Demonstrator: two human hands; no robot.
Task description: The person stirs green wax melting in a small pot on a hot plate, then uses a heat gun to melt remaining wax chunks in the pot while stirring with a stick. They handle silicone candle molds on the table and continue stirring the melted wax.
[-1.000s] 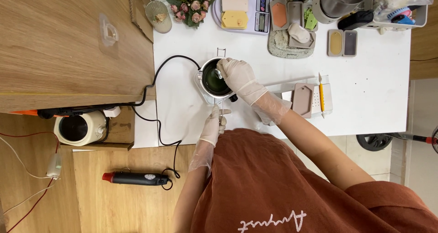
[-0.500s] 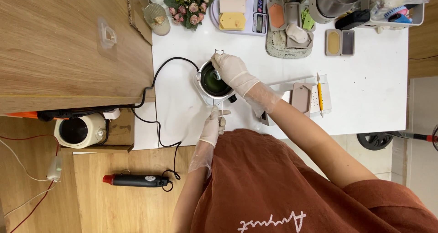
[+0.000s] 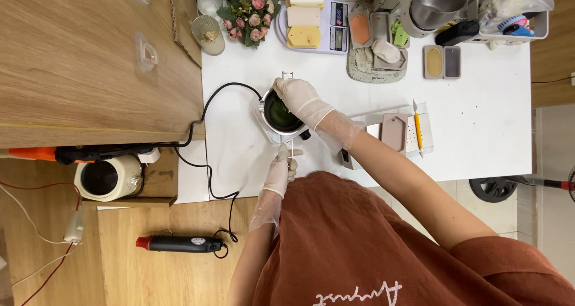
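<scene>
A small metal pot (image 3: 271, 121) with dark green liquid stands on a white hot plate on the white table (image 3: 479, 132). My right hand (image 3: 299, 97), in a clear glove, reaches over the pot's rim and holds a spoon dipped in the liquid. My left hand (image 3: 281, 168), also gloved, grips the pot's thin metal handle (image 3: 291, 143) at the near side. A black cord (image 3: 209, 156) runs from the hot plate off the table's left edge.
At the table's far side are a scale (image 3: 311, 18) stacked with soap blocks, a flower bunch (image 3: 247, 9), moulds (image 3: 442, 61), a metal jug (image 3: 432, 3) and a basket (image 3: 515, 18). A brown mould (image 3: 395, 132) and yellow tool (image 3: 417, 126) lie right. A heat gun (image 3: 179, 243) lies on the floor.
My right hand has shifted slightly towards the pot's far left rim with the spoon. The view has drifted a little; my left hand stays on the handle.
</scene>
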